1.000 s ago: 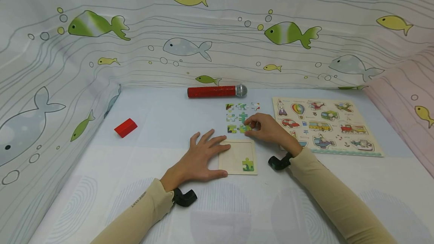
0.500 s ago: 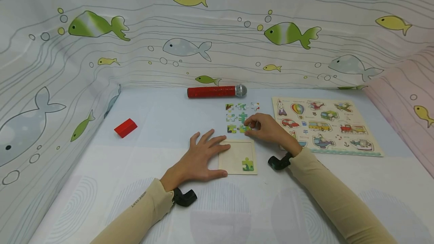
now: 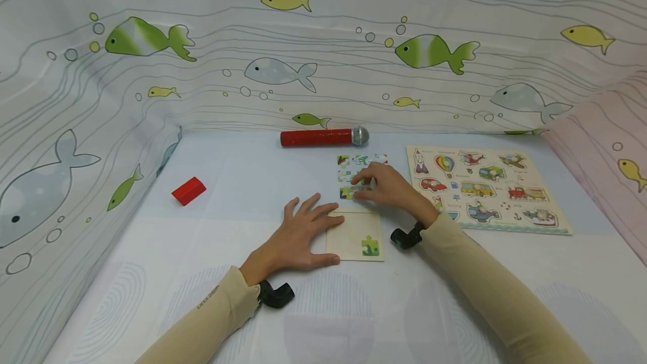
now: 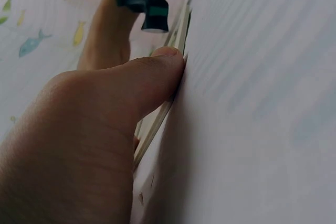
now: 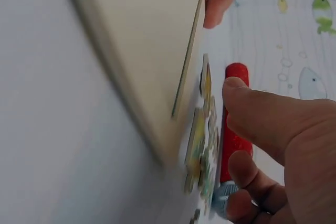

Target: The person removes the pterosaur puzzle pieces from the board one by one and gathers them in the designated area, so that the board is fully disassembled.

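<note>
A square wooden puzzle tray (image 3: 346, 235) lies in front of the person, with one green jigsaw piece (image 3: 370, 247) in its lower right corner. My left hand (image 3: 298, 237) rests spread at the tray's left side, fingertips over its border; the left wrist view shows the thumb (image 4: 152, 74) against the tray's edge. Just beyond the tray, several loose jigsaw pieces (image 3: 345, 192) are laid out in rows. My right hand (image 3: 386, 187) is over the near rows, fingers bent and covering some pieces. In the right wrist view its thumb and fingers are apart, nothing visible between them.
A red toy microphone (image 3: 318, 137) lies behind the loose pieces. To the right is a vehicle picture board (image 3: 490, 187), close by the right wrist. A red block (image 3: 188, 191) sits off to the left. Fish-print cloth (image 3: 212, 83) walls the back and sides.
Between half a second ago and now, my right hand has shifted slightly left over the loose pieces, and its thumb and fingers have spread apart. My left hand has stayed on the tray.
</note>
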`<state>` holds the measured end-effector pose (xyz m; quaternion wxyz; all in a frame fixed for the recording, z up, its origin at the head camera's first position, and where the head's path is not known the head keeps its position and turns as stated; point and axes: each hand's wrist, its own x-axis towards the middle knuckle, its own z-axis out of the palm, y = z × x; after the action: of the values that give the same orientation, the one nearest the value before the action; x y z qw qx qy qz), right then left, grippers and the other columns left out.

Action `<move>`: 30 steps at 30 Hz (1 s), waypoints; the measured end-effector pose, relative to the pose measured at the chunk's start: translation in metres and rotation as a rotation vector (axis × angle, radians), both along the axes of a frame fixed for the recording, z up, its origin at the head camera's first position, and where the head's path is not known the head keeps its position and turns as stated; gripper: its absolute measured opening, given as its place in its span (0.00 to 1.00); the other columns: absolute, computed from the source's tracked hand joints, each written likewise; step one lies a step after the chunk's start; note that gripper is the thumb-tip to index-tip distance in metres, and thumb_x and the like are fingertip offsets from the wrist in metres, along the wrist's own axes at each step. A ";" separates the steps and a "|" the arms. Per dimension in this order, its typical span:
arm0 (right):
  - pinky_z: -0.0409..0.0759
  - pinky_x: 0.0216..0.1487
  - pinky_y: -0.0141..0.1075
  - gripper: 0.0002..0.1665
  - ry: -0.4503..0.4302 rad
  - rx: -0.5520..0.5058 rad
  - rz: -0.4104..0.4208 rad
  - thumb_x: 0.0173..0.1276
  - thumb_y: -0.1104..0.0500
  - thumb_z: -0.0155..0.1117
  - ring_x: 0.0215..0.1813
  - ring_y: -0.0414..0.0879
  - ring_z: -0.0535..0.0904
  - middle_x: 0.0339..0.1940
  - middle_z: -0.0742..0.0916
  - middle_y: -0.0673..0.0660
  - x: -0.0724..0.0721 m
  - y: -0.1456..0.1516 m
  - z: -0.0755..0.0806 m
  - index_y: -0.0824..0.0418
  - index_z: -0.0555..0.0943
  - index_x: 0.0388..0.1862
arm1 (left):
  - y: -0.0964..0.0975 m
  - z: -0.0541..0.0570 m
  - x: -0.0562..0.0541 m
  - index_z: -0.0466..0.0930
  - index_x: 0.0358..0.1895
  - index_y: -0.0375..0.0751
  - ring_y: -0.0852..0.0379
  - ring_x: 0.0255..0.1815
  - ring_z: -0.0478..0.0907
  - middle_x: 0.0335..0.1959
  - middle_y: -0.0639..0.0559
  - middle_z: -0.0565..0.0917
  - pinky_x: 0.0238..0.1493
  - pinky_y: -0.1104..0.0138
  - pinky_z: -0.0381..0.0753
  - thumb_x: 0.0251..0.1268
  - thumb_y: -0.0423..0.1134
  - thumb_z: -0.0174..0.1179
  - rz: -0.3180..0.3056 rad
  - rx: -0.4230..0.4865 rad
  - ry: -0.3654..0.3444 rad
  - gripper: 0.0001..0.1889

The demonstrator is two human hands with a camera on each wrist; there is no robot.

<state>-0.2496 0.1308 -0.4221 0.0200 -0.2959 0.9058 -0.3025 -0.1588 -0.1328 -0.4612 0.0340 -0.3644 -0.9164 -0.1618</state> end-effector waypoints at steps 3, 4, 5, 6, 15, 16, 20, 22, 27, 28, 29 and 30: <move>0.76 0.47 0.42 0.17 -0.024 0.060 -0.017 0.61 0.52 0.78 0.44 0.50 0.79 0.43 0.87 0.56 -0.003 -0.009 0.002 0.57 0.89 0.47 | -0.001 0.000 0.000 0.71 0.74 0.60 0.37 0.83 0.53 0.79 0.53 0.67 0.72 0.30 0.47 0.57 0.72 0.61 -0.001 -0.007 0.004 0.41; 0.76 0.48 0.42 0.18 -0.031 0.081 -0.023 0.60 0.51 0.79 0.45 0.50 0.79 0.43 0.87 0.56 -0.003 -0.012 0.003 0.57 0.90 0.46 | -0.001 0.000 0.001 0.71 0.74 0.60 0.37 0.83 0.53 0.79 0.53 0.67 0.72 0.30 0.47 0.57 0.72 0.61 -0.002 -0.007 0.004 0.41; 0.77 0.48 0.43 0.18 -0.036 0.100 -0.029 0.59 0.51 0.79 0.46 0.49 0.80 0.43 0.87 0.56 -0.004 -0.015 0.003 0.57 0.90 0.46 | -0.001 0.000 0.001 0.71 0.74 0.61 0.37 0.83 0.53 0.79 0.53 0.67 0.72 0.30 0.47 0.57 0.72 0.61 -0.002 -0.007 0.005 0.41; 0.78 0.49 0.44 0.18 -0.042 0.118 -0.035 0.59 0.50 0.80 0.46 0.49 0.80 0.43 0.86 0.56 -0.004 -0.017 0.004 0.56 0.89 0.45 | -0.001 0.000 0.001 0.71 0.74 0.61 0.37 0.83 0.53 0.79 0.53 0.67 0.72 0.30 0.47 0.57 0.72 0.61 -0.003 -0.007 0.006 0.41; 0.79 0.51 0.45 0.17 -0.064 0.163 -0.064 0.59 0.51 0.80 0.47 0.50 0.80 0.44 0.86 0.57 -0.005 -0.025 0.003 0.56 0.89 0.44 | 0.000 -0.001 0.000 0.71 0.73 0.61 0.37 0.83 0.53 0.78 0.53 0.67 0.71 0.30 0.48 0.56 0.72 0.61 -0.011 -0.005 0.022 0.41; 0.78 0.51 0.45 0.17 -0.063 0.165 -0.061 0.59 0.51 0.80 0.47 0.50 0.79 0.44 0.86 0.57 -0.005 -0.025 0.003 0.56 0.89 0.44 | 0.000 -0.001 0.000 0.71 0.73 0.61 0.37 0.83 0.53 0.78 0.53 0.67 0.71 0.30 0.48 0.56 0.72 0.61 -0.011 -0.008 0.024 0.41; 0.78 0.50 0.44 0.17 -0.072 0.165 -0.056 0.60 0.51 0.79 0.47 0.50 0.78 0.44 0.85 0.57 -0.005 -0.026 0.003 0.57 0.88 0.45 | 0.001 -0.002 0.000 0.71 0.74 0.61 0.37 0.83 0.53 0.79 0.53 0.67 0.71 0.30 0.48 0.57 0.72 0.61 -0.009 -0.017 0.023 0.41; 0.77 0.49 0.43 0.18 -0.082 0.142 -0.050 0.60 0.50 0.79 0.46 0.50 0.78 0.43 0.86 0.57 -0.005 -0.026 0.004 0.57 0.88 0.46 | 0.001 -0.002 0.000 0.71 0.74 0.61 0.37 0.83 0.53 0.79 0.53 0.67 0.72 0.30 0.48 0.57 0.71 0.61 -0.007 -0.016 0.020 0.41; 0.74 0.44 0.39 0.20 -0.049 0.009 -0.005 0.61 0.52 0.78 0.42 0.51 0.77 0.40 0.86 0.58 -0.003 -0.013 0.007 0.61 0.87 0.48 | 0.000 -0.001 0.000 0.71 0.74 0.60 0.37 0.83 0.53 0.79 0.53 0.67 0.72 0.30 0.47 0.57 0.71 0.61 -0.005 -0.011 0.007 0.41; 0.73 0.43 0.38 0.19 -0.041 -0.013 0.006 0.62 0.53 0.77 0.40 0.51 0.77 0.39 0.86 0.58 -0.001 -0.008 0.007 0.61 0.87 0.49 | 0.000 -0.001 -0.001 0.71 0.74 0.60 0.37 0.83 0.53 0.79 0.53 0.66 0.72 0.30 0.47 0.57 0.72 0.61 -0.005 -0.012 0.004 0.41; 0.73 0.41 0.37 0.19 -0.034 -0.036 0.020 0.62 0.54 0.77 0.39 0.51 0.76 0.38 0.85 0.58 0.001 -0.004 0.007 0.61 0.87 0.49 | 0.000 -0.001 -0.001 0.70 0.74 0.60 0.37 0.83 0.52 0.79 0.53 0.66 0.72 0.30 0.46 0.57 0.72 0.61 -0.004 -0.014 0.001 0.41; 0.72 0.40 0.36 0.18 -0.038 -0.051 0.032 0.63 0.54 0.76 0.37 0.50 0.76 0.37 0.85 0.58 0.003 0.001 0.006 0.61 0.87 0.49 | 0.000 -0.001 -0.001 0.70 0.74 0.60 0.37 0.83 0.52 0.79 0.53 0.66 0.72 0.30 0.46 0.57 0.72 0.60 -0.003 -0.015 -0.003 0.42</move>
<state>-0.2461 0.1317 -0.4157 0.0343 -0.3048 0.8925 -0.3306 -0.1598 -0.1328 -0.4621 0.0299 -0.3657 -0.9172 -0.1554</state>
